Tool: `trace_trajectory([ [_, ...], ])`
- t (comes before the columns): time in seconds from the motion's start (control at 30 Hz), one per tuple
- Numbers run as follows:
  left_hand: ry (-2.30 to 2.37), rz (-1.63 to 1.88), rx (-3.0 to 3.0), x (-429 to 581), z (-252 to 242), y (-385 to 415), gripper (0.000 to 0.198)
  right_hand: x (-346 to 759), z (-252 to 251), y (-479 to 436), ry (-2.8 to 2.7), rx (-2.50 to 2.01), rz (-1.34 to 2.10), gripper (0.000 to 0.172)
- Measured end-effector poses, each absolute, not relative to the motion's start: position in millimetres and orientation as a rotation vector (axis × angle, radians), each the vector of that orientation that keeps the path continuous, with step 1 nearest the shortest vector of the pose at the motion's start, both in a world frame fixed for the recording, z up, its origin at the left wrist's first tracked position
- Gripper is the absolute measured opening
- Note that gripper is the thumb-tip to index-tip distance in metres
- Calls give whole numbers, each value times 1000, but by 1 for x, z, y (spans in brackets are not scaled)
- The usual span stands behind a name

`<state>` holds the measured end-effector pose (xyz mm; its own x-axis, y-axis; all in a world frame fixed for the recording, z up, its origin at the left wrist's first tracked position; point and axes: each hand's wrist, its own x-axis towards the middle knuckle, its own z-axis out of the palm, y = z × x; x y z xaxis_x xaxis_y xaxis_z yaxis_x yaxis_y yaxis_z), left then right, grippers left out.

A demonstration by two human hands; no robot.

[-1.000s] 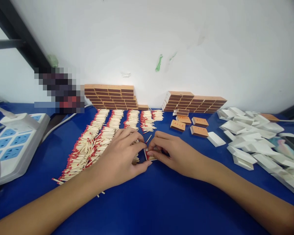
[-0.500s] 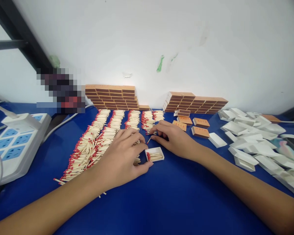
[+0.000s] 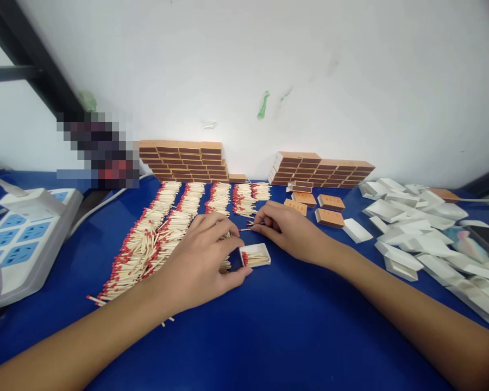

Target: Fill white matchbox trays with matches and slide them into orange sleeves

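Note:
A small white matchbox tray [image 3: 264, 253] with several red-tipped matches [image 3: 252, 259] lying in it rests on the blue table. My left hand [image 3: 199, 260] holds the tray's left end between thumb and forefinger, its other fingers curled above. Beyond the tray, my right hand [image 3: 283, 228] is closed in a pinch on matches [image 3: 245, 229], their heads pointing left. How many it holds is hard to tell. Just past my right fingertips lies a short row of loose matches [image 3: 242, 198]. More match rows [image 3: 146, 239] spread to the left, partly hidden by my left hand and forearm.
Stacked matchboxes [image 3: 183, 160] stand against the wall at left, with another stack [image 3: 326, 171] at right. Loose orange matchboxes [image 3: 330, 217] lie right of my right hand. Empty white trays [image 3: 415, 222] are heaped far right. A power strip [image 3: 28, 239] with cables sits at left.
My right hand has shifted slightly away from the tray, and the pinched match has turned from slanted to nearly level. My left hand stays at the tray. The view has moved a little.

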<state>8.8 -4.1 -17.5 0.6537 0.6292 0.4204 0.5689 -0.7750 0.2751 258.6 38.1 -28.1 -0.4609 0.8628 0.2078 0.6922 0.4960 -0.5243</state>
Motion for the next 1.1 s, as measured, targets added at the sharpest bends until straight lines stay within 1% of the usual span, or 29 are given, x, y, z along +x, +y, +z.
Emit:
trace_trajectory([
  [0.17,1001,745,2757,9,-17,-4,22,267,-28,37,-2283,-1285,447,6],
  [0.4,1000,750,2753,9,-17,-4,23,272,-29,38,-2347,-1296,438,12],
  [0.57,1019,755,2758,9,-17,-4,22,274,-18,30,-2321,-1287,411,14],
  [0.67,1034,756,2762,9,-16,-4,22,271,-9,16,-2315,-1264,510,16],
  [0.83,1041,736,2745,10,-15,-4,19,259,-3,-6,-2411,-1211,668,9],
  [1.0,1029,741,2746,10,-15,-4,20,258,-11,6,-2284,-1267,534,15],
  [1.1,1029,721,2742,10,-15,-5,20,259,-21,22,-2229,-1319,453,11],
])
